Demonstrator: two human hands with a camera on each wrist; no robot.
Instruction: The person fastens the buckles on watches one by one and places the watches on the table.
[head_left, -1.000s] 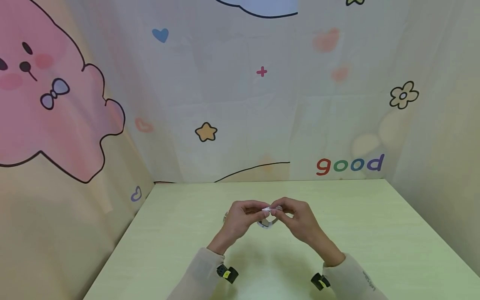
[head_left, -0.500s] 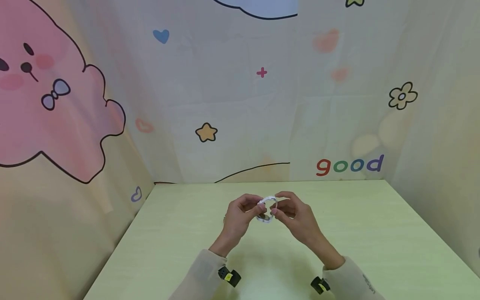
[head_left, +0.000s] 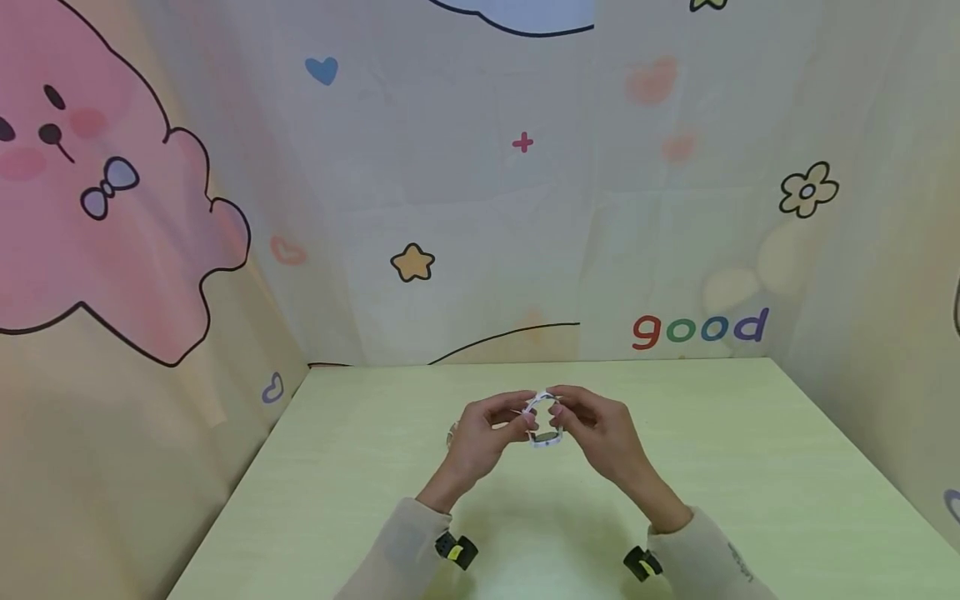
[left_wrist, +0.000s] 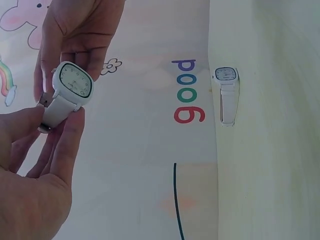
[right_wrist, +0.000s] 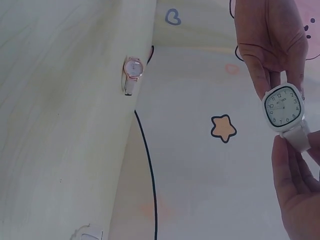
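A white wristwatch (head_left: 546, 439) with a squarish dial is held up over the table in both hands, its strap curved round in a loop. My left hand (head_left: 480, 437) pinches the loop's left side between thumb and fingers. From the right, my right hand (head_left: 600, 429) pinches it, fingers at the top and thumb inside the loop. The dial of the wristwatch (left_wrist: 75, 82) faces away from me and shows in the left wrist view. Metal shows on the strap near the left fingertips, but how the ends are fastened I cannot tell.
A second white wristwatch (left_wrist: 227, 95) lies near the table's far edge, hidden in the head view. Partly behind my left hand is a rose-gold wristwatch (right_wrist: 133, 69). A printed cloth (head_left: 480, 208) hangs behind the pale table (head_left: 375, 408).
The wristwatch has turned in my hands, its loop opening wider to view. My right fingers spread apart from it half a second ago, then closed in on its upper right.
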